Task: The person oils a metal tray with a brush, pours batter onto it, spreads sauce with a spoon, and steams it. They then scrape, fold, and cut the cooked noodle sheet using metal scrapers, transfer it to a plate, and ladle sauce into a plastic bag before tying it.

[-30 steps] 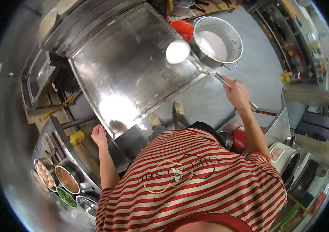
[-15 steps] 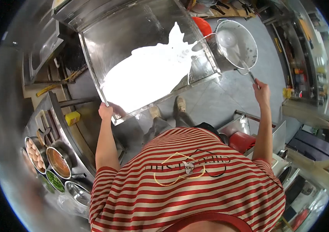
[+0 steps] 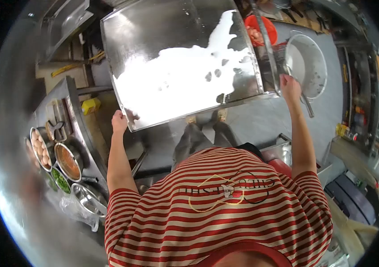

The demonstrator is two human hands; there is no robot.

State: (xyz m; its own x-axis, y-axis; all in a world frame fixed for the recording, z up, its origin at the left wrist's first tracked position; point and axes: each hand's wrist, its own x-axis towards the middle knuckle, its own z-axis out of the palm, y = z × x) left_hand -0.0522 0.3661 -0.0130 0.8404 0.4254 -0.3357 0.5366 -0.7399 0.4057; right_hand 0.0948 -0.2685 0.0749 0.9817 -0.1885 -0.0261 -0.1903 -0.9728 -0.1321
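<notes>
A thin, milky white liquid (image 3: 154, 89) lies in an irregular pool over a large, shallow steel tray (image 3: 171, 29), with bare patches toward its right side. My left hand (image 3: 119, 121) is closed around the tray's near left corner. To the right, my right hand (image 3: 290, 87) is closed at the near end of a long metal bar (image 3: 267, 44) that runs beside the tray's right edge. A ladle handle (image 3: 307, 106) slants behind that hand, leaning at the bucket (image 3: 321, 66). The ladle's bowl cannot be made out. Whitish liquid shows inside the bucket.
A red bucket (image 3: 267, 29) with pale pieces inside stands beyond the bar. On the left counter are a bowl of eggs (image 3: 40, 149), a pot of reddish-brown sauce (image 3: 68, 162) and chopped greens (image 3: 60, 180). A yellow container (image 3: 90, 106) stands below the tray's left side.
My right hand has let go of the ladle handle and moved left to the metal bar. The white liquid has shifted and thinned, showing more bare spots. My left hand keeps the tray corner.
</notes>
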